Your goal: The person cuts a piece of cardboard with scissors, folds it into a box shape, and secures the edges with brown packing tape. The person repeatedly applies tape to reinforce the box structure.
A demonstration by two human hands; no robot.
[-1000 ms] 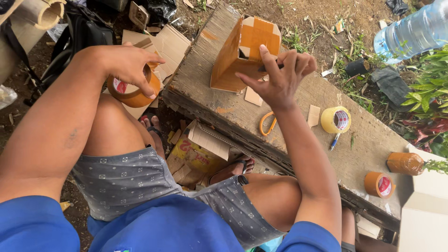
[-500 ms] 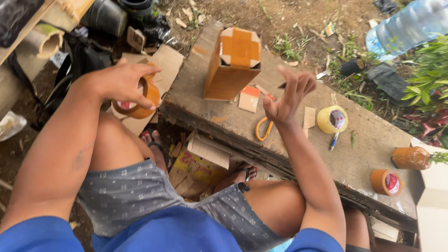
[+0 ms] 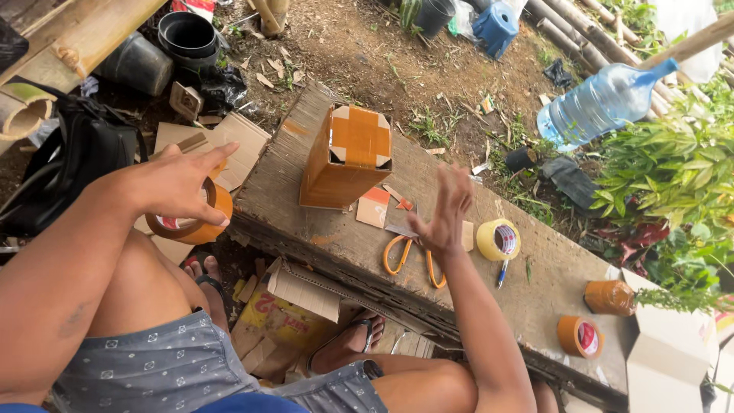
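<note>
Head view: left hand held a brown tape roll off the near-left end of the wooden bench, above the knee, thumb tucked under, fingers laid flat over the top of the roll. Right hand was open, fingers spread, holding nothing, hovering just above the orange scissors that lay on the bench. Whether it touched them, cannot tell.

Cardboard box stood upright on the bench between the two hands, apart from both. Its top was crossed with brown tape, bare corners showing. Cardboard scraps lay just right of its base.

Further right on the bench: yellow tape roll, blue pen beside it, two orange rolls near the far end. Water bottle lay on the ground beyond.

Judgement: box-taping step, top looked sealed, free hand positioned at the scissors. Next move would call for closing the right hand on the scissor handles while the left kept the roll steady, or bringing the roll back to the box for the untaped corners
</note>
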